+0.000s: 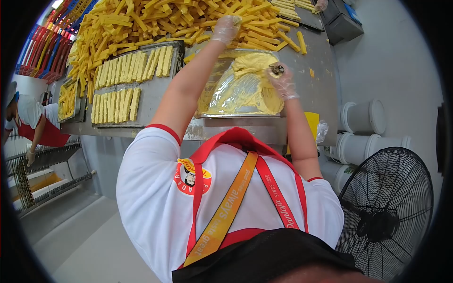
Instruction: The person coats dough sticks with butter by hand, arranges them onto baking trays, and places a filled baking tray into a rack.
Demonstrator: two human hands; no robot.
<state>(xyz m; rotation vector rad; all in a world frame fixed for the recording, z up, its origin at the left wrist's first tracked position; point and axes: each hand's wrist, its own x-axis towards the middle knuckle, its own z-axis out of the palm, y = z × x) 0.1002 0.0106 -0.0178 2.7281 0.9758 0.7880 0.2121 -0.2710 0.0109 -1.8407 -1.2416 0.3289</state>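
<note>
My left hand (227, 30), in a clear plastic glove, is at the near edge of a large heap of yellow bread sticks (155, 21). Its fingers are curled closed, and what they hold is hidden. In my right hand (282, 81), gloved too, is a tool whose dark, smeared handle end (277, 70) shows; the rest of it cannot be made out. This hand is over the right side of a shallow tray (240, 114) holding pale yellow cream (255, 66), thickly mounded at its far right. To the left, cream-coated sticks (120, 68) lie in two rows on a dark baking tray (155, 89).
Another tray of coated sticks (288, 10) is at the far right, beside another person's gloved hand (320, 5). A co-worker in a red apron (47, 132) is at the left near a rack (52, 177). White buckets (363, 116) and a black fan (384, 217) stand right.
</note>
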